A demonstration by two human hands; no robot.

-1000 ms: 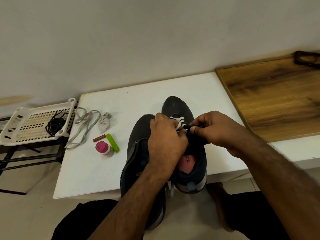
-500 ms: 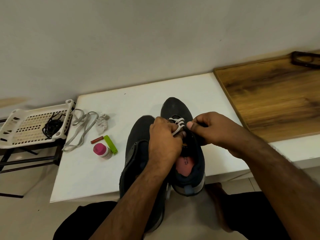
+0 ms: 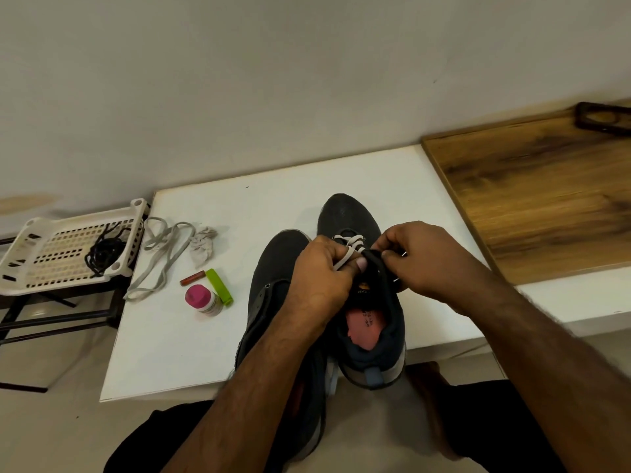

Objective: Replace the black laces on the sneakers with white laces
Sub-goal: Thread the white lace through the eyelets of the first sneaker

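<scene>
Both forearms reached in from below and met over the right-hand sneaker. The left hand was curled, pinching a strand of the white lace between thumb and fingers, while the right hand gripped the shoe's dark tongue, fingers bent around its top edge. The white lace already crossed the lowest eyelets near the toe. The other sneaker lay just to the left, touching its partner, and both heels overhung the near edge of the white surface. Open room lay along the surface's left half and behind the toes toward the wall. There sat a loose grey-white lace, a crumpled scrap, a small brown stick, a green clip and a pink-capped bottle. Off the left edge, a white basket held the black laces. A wooden board adjoined the right side, below a plain pale wall.
</scene>
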